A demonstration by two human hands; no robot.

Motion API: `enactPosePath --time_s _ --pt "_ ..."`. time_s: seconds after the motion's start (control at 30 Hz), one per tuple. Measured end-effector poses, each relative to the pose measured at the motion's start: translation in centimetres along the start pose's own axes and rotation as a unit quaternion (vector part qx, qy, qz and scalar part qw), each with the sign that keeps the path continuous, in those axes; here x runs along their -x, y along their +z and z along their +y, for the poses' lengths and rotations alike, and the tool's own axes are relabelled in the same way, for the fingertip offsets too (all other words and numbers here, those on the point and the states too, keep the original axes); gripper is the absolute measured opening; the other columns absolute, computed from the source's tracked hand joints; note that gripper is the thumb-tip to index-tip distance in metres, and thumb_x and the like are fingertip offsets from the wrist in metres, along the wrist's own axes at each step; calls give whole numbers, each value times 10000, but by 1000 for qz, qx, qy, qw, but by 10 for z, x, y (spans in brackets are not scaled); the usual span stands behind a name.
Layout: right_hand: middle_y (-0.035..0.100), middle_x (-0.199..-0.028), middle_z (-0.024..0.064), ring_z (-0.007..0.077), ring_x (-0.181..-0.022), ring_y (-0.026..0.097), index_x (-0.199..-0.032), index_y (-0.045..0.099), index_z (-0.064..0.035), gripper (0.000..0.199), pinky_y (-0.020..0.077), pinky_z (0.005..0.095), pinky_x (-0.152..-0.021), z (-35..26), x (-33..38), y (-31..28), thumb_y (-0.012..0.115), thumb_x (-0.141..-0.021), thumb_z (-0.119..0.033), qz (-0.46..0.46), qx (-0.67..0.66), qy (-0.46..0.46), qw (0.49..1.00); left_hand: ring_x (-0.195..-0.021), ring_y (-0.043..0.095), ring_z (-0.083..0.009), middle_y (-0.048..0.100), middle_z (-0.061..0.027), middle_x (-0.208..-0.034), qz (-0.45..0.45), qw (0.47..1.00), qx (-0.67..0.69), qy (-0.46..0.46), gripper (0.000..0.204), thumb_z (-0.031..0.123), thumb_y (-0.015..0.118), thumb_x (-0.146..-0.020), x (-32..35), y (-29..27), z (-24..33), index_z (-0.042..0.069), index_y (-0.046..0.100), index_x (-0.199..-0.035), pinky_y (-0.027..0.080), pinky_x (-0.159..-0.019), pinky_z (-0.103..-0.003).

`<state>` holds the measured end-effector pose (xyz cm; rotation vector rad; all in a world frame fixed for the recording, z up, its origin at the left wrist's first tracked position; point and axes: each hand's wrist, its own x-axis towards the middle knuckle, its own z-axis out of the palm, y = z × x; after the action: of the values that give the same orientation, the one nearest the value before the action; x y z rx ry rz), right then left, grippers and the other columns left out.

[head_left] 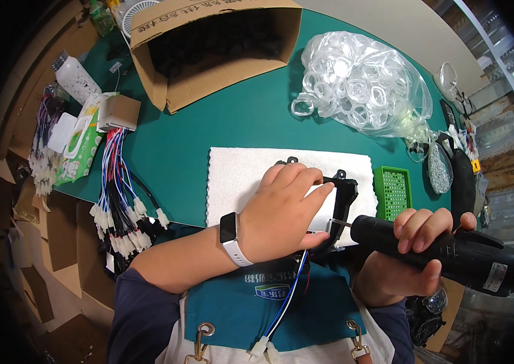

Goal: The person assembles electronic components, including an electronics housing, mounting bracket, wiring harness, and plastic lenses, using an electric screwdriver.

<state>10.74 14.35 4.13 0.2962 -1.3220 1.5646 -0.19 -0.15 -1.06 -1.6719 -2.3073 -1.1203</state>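
My left hand [281,209], with a watch on its wrist, grips a black plastic housing [345,197] over a white cloth [232,170]. Its fingers lie across the top and the thumb is on the near side; the palm covers much of the part. Blue and white wires [294,285] hang from the housing toward me, ending in white connectors [259,347]. In my right hand [418,233] is a black electric screwdriver [466,261], held level with its cord trailing right. Its bit points left and reaches the housing's right side; whether it sits in a screw cannot be made out.
A green perforated tray [393,193] stands right of the cloth. Behind are an open carton [226,85] of dark parts and a bag of clear plastic rings [366,85]. Bundled wires with white connectors [126,194] hang over the table's left edge, near a wipes pack [81,145].
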Motion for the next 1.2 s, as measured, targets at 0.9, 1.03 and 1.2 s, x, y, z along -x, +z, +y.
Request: enactPosePath --time_s 0.9,1.03,1.2 --pt "566 -686 69 143 -568 544 -1199 424 -23 597 438 258 -527 17 -23 11 780 -778 -251 -206 -12 156 966 -1086 525 -276 548 -96 -1155 -15 1000 -11 -12 666 268 844 -630 -1 -2 5 54 578 -1201 374 -965 -400" --pt "588 -728 83 163 -599 564 -1211 408 -38 613 454 272 -552 11 -27 4 792 -773 -229 -208 -60 129 968 -1092 511 -287 536 -108 -1157 -25 1000 -12 -13 663 306 821 -664 0 -3 2 51 571 -1223 360 -975 -410" --pt "506 -705 58 157 -532 510 -1306 307 -58 697 437 303 -500 -15 -23 -5 736 -806 -285 -25 -89 13 996 -1091 493 -306 521 -123 -1158 0 1000 -12 0 682 327 803 -686 4 -3 -2 40 558 -1255 341 -983 -431"
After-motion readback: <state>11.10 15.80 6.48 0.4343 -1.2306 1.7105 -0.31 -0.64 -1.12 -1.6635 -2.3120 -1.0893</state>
